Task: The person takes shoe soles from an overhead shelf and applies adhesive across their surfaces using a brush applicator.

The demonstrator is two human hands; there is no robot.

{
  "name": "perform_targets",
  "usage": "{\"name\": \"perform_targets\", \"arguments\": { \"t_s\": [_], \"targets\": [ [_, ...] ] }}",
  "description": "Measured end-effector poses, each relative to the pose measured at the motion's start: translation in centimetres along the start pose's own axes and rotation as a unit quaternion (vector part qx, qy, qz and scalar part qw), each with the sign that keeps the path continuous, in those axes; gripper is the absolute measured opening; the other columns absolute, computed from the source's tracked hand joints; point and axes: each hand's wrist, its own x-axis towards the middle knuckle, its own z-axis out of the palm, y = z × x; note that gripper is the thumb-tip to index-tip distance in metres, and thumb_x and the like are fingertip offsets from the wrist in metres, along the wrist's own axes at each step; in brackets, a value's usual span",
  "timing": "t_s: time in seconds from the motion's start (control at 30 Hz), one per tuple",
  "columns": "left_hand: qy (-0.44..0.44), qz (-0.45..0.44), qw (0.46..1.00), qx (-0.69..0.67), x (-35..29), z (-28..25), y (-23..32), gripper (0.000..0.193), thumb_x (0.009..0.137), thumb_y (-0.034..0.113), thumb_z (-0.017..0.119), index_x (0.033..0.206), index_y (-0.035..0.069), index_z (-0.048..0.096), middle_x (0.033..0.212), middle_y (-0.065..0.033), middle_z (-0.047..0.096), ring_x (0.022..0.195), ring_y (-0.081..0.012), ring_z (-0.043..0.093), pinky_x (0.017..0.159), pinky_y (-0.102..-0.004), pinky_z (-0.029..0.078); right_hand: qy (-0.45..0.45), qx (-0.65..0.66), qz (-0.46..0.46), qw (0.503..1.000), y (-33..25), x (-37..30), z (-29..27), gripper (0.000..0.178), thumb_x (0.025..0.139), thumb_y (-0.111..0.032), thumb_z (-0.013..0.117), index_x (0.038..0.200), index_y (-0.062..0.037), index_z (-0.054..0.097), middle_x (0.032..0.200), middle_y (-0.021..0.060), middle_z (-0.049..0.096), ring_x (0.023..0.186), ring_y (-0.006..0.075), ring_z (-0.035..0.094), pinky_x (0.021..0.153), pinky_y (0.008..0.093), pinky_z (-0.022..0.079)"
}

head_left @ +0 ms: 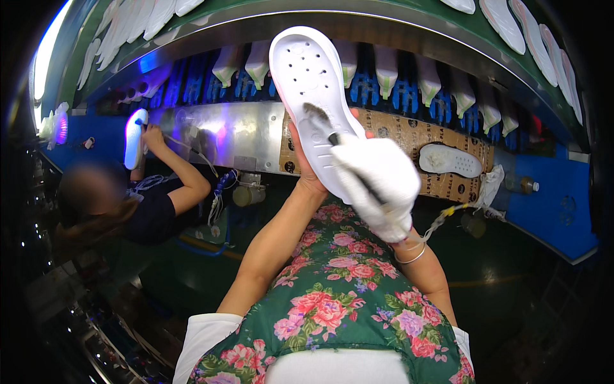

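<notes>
A white shoe sole (310, 83), dotted with small holes near its far end, is tilted up in front of me. My left hand (306, 157) is closed around it from beneath, with fingertips showing at its right edge. In a white glove, my right hand (377, 182) grips a brush (318, 119) with a dark handle. The brush's greyish bristles lie against the middle of the sole's inner face. The gloved hand is slightly blurred and covers the sole's lower right part.
Printed cardboard (409, 131) covers the bench, with a second sole (449, 160) on it. White shoe uppers (387, 70) hang in a row behind. More soles (502, 25) lie on the upper belt. On the left, a co-worker's hand (153, 137) holds a brightly lit sole (134, 137).
</notes>
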Motion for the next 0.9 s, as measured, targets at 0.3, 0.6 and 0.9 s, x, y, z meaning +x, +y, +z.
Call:
{"name": "perform_targets", "arguments": {
  "t_s": [0.3, 0.6, 0.9],
  "targets": [
    [0.036, 0.013, 0.999, 0.019, 0.3, 0.3, 1.2, 0.108, 0.077, 0.091, 0.045, 0.143, 0.006, 0.044, 0.132, -0.0184, 0.057, 0.106, -0.0459, 0.064, 0.085, -0.0620, 0.056, -0.046, 0.007, -0.045, 0.998, 0.5, -0.1, -0.5, 0.023, 0.077, 0.000, 0.075, 0.100, -0.0047, 0.075, 0.093, 0.0120, 0.074, 0.083, 0.0277, 0.071, 0.074, 0.0358, 0.055],
    [-0.035, -0.047, 0.998, -0.021, 0.8, 2.0, 1.5, 0.116, 0.069, 0.096, 0.047, 0.141, 0.005, 0.044, 0.116, -0.0305, 0.059, 0.097, -0.0490, 0.065, 0.081, -0.0600, 0.057, -0.092, 0.054, -0.016, 0.994, 1.0, -1.1, -0.8, 0.023, 0.076, -0.002, 0.080, 0.098, -0.0066, 0.076, 0.093, 0.0097, 0.074, 0.083, 0.0249, 0.071, 0.073, 0.0345, 0.055],
    [-0.047, -0.066, 0.995, 0.061, 1.3, 1.2, 4.1, 0.113, 0.073, 0.081, 0.064, 0.156, 0.015, 0.026, 0.140, -0.0229, 0.046, 0.108, -0.0502, 0.057, 0.083, -0.0631, 0.056, -0.114, 0.032, -0.065, 0.991, 1.8, -1.3, -1.5, 0.023, 0.078, -0.004, 0.079, 0.099, -0.0106, 0.076, 0.087, 0.0078, 0.073, 0.077, 0.0238, 0.070, 0.069, 0.0350, 0.055]
  ]
}}
